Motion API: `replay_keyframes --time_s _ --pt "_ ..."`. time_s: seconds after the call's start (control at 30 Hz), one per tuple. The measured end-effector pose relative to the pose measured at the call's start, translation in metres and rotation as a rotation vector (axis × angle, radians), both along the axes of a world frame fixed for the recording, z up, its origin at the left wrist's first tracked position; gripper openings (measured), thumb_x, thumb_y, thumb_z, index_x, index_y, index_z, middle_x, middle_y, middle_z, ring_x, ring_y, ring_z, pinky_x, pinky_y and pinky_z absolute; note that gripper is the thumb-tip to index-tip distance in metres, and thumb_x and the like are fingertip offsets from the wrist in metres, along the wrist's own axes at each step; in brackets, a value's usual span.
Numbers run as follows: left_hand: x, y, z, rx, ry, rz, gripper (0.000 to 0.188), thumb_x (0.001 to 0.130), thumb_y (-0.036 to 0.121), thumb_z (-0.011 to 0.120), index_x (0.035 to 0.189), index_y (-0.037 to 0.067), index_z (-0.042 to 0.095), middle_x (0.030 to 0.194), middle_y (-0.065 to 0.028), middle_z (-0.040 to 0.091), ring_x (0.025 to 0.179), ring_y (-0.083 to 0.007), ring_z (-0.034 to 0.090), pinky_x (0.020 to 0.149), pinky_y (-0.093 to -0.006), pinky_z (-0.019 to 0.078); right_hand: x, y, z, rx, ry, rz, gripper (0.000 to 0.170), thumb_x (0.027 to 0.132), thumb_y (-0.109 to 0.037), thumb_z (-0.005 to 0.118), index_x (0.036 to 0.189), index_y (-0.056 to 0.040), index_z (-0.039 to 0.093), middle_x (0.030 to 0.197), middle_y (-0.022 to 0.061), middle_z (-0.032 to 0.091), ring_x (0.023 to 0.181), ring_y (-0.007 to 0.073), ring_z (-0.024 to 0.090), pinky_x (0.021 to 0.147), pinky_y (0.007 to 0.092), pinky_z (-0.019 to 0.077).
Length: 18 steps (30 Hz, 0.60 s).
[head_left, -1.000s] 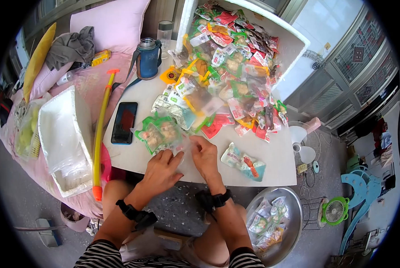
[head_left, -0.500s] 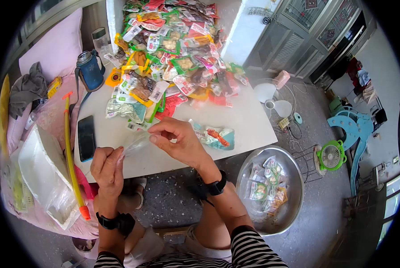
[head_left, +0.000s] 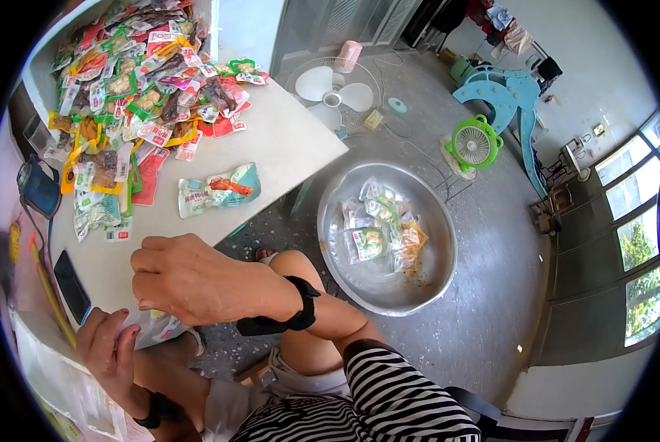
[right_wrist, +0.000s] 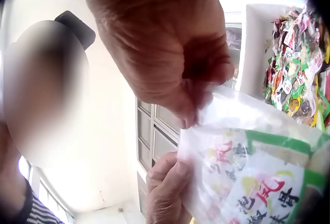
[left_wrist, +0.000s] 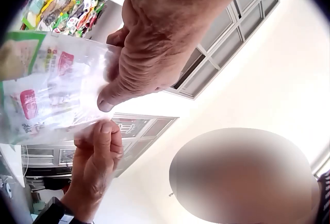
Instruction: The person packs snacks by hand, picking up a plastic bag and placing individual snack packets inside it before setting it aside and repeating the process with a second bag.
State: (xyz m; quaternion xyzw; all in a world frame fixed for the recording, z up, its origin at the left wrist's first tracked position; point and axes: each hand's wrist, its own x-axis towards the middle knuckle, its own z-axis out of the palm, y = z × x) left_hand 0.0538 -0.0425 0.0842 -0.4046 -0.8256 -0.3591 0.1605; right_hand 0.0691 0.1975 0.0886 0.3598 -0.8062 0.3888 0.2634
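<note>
Clear bag (right_wrist: 221, 172) sits lower in the head view than in the earlier frame, with the hands closer together; it is by the near edge of the worktop (head_left: 293, 144). Its edge runs between left hand (head_left: 113, 357) and right hand (head_left: 190, 280), fingers of both clamped on it, the printed body extending outward from both pinches, away from the person.

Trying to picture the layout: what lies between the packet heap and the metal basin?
In the head view, a teal packet on the table, then floor, between heap and basin.
</note>
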Motion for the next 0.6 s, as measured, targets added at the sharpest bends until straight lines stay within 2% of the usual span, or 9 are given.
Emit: replay_keyframes --time_s 0.07,0.1,0.2,0.33,0.37,0.43,0.47,0.5,0.6 --pt "0.006 0.015 0.003 -0.039 0.057 -0.105 0.019 0.073 0.008 0.070 0.089 0.000 0.064 0.075 -0.0097 0.053 0.061 -0.0240 0.048 0.053 -0.0342 0.0341 0.021 0.012 0.002 0.059 -0.054 -0.044 0.023 0.076 -0.016 0.069 0.070 -0.0042 0.050 0.078 0.0075 0.049 0.077 0.0267 0.051 0.055 0.0383 0.0423" --pt "0.015 0.025 0.004 -0.069 0.107 -0.088 0.016 0.069 0.007 0.069 0.083 0.000 0.063 0.073 -0.0089 0.053 0.061 -0.0263 0.049 0.056 -0.0364 0.0362 0.032 0.020 0.007 0.128 -0.093 -0.067 0.024 0.077 -0.018 0.068 0.071 -0.0047 0.050 0.078 0.0071 0.048 0.077 0.0250 0.051 0.054 0.0370 0.0429" --pt "0.034 0.049 0.011 -0.035 0.122 -0.111 0.014 0.069 0.006 0.068 0.081 0.001 0.063 0.070 -0.0080 0.053 0.062 -0.0268 0.049 0.059 -0.0365 0.0379 0.061 0.029 0.014 0.232 -0.171 -0.082 0.021 0.074 -0.018 0.068 0.067 -0.0049 0.052 0.076 0.0072 0.052 0.079 0.0260 0.054 0.057 0.0382 0.0427" --pt "0.034 0.069 0.015 0.012 0.164 -0.238 0.018 0.072 0.004 0.065 0.089 -0.001 0.064 0.073 -0.0091 0.054 0.058 -0.0252 0.048 0.055 -0.0338 0.0384 0.085 0.044 0.016 0.258 -0.216 -0.172 0.013 0.070 -0.012 0.063 0.067 -0.0052 0.051 0.073 0.0075 0.050 0.078 0.0257 0.053 0.058 0.0377 0.0433" --pt "0.033 0.072 0.014 0.069 0.163 -0.195 0.018 0.074 0.003 0.065 0.091 -0.001 0.064 0.073 -0.0094 0.054 0.057 -0.0242 0.048 0.054 -0.0327 0.0376 0.087 0.056 0.013 0.199 -0.165 -0.192 0.014 0.068 -0.011 0.062 0.066 -0.0049 0.050 0.072 0.0078 0.049 0.074 0.0269 0.052 0.057 0.0382 0.0431" --pt "0.030 0.073 0.012 0.183 0.158 -0.107 0.020 0.076 0.002 0.064 0.096 -0.002 0.063 0.074 -0.0100 0.054 0.055 -0.0222 0.047 0.051 -0.0306 0.0360 0.098 0.092 0.018 0.206 -0.128 -0.282 0.012 0.070 -0.004 0.065 0.079 -0.0020 0.057 0.071 0.0086 0.047 0.069 0.0266 0.051 0.052 0.0375 0.0417" --pt "0.028 0.073 0.012 0.205 0.131 -0.090 0.021 0.077 0.001 0.063 0.097 -0.003 0.063 0.073 -0.0101 0.053 0.055 -0.0213 0.047 0.051 -0.0297 0.0354 0.109 0.109 0.022 0.092 -0.205 -0.364 0.012 0.074 -0.002 0.067 0.084 -0.0010 0.062 0.069 0.0099 0.050 0.067 0.0284 0.052 0.054 0.0378 0.0412" --pt "0.025 0.073 0.012 0.230 0.106 -0.071 0.021 0.078 0.001 0.062 0.099 -0.003 0.063 0.073 -0.0103 0.053 0.055 -0.0204 0.047 0.050 -0.0289 0.0348 0.119 0.130 0.026 0.057 -0.202 -0.440 0.008 0.078 -0.001 0.067 0.085 -0.0013 0.065 0.066 0.0104 0.052 0.064 0.0284 0.053 0.055 0.0366 0.0414" --pt "0.017 0.071 0.005 0.243 0.055 -0.080 0.023 0.080 0.001 0.062 0.102 -0.004 0.063 0.071 -0.0102 0.050 0.054 -0.0180 0.046 0.050 -0.0273 0.0340 0.158 0.196 0.028 0.127 -0.288 -0.803 0.005 0.080 -0.001 0.068 0.084 0.0020 0.067 0.065 0.0108 0.057 0.064 0.0233 0.053 0.057 0.0328 0.0423"
